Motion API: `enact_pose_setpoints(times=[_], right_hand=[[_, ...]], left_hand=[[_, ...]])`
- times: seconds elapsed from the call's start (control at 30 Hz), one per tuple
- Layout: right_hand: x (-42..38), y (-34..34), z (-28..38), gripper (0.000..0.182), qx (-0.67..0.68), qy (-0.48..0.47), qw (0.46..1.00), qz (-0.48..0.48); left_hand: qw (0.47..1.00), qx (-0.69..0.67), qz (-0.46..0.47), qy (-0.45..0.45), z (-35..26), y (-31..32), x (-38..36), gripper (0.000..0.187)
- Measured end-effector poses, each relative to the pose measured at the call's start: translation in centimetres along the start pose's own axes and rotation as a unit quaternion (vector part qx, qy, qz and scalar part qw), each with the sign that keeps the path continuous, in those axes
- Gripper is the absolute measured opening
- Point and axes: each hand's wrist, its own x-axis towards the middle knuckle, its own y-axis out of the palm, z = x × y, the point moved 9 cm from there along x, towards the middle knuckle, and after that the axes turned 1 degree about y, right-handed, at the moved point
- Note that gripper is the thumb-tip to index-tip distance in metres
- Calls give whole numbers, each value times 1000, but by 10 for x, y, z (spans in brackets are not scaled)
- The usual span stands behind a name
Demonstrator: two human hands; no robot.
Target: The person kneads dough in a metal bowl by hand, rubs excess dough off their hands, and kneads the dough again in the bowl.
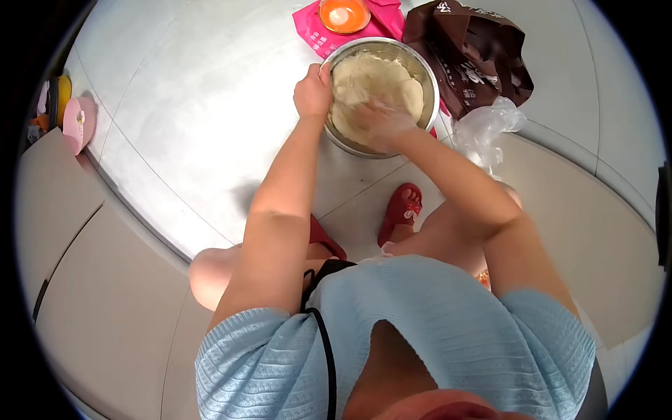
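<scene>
A round metal bowl stands on the tiled floor in front of me. Pale dough fills much of it. My left hand is closed on the bowl's left rim, thumb at the edge. Inside the bowl, my right hand presses into the dough near its lower right part. Motion smears that hand, and its fingers are partly sunk in or hidden by the dough, so their shape does not show.
Behind the bowl, an orange dish sits on a pink bag. A brown bag and a crumpled clear plastic bag lie to the right. A pink basin is at far left. My red slippers are below the bowl.
</scene>
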Motion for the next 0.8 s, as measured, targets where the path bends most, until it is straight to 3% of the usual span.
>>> enact_pose_setpoints(times=[0.07, 0.13, 0.17, 0.23, 0.47, 0.5, 0.57, 0.7, 0.73, 0.77, 0.8], right_hand=[[-21, 0, -2, 59, -49, 6, 999, 1], [-27, 15, -22, 45, 80, 130, 987, -44], [-18, 22, -26, 45, 78, 129, 988, -44], [11, 63, -37, 37, 169, 182, 966, 71], [128, 116, -14, 24, 106, 141, 984, 20], [154, 160, -34, 24, 182, 259, 949, 7], [162, 175, -57, 26, 252, 374, 892, -20], [123, 88, -34, 40, 147, 141, 973, 109], [112, 77, -24, 44, 113, 81, 981, 137], [94, 72, -25, 44, 108, 84, 982, 133], [75, 71, -19, 44, 153, 33, 978, 134]], left_hand=[[1000, -4, -11, 8, -1, -3, 5, 37], [1000, -2, -8, 7, 0, -5, 5, 37], [1000, -1, -2, 4, -1, -3, 6, 37], [1000, 0, -3, 6, -2, -2, 6, 37], [999, -2, -34, 37, -1, 0, 8, 31], [999, 3, -25, 32, 1, 2, 4, 31], [999, -8, -36, 38, -5, 0, 15, 31], [999, -19, -14, 22, -8, -2, 17, 35], [999, -22, -25, 29, -8, -6, 21, 35], [999, -18, -18, 24, -5, -4, 19, 36], [1000, -15, -9, 18, -5, -1, 18, 37]])
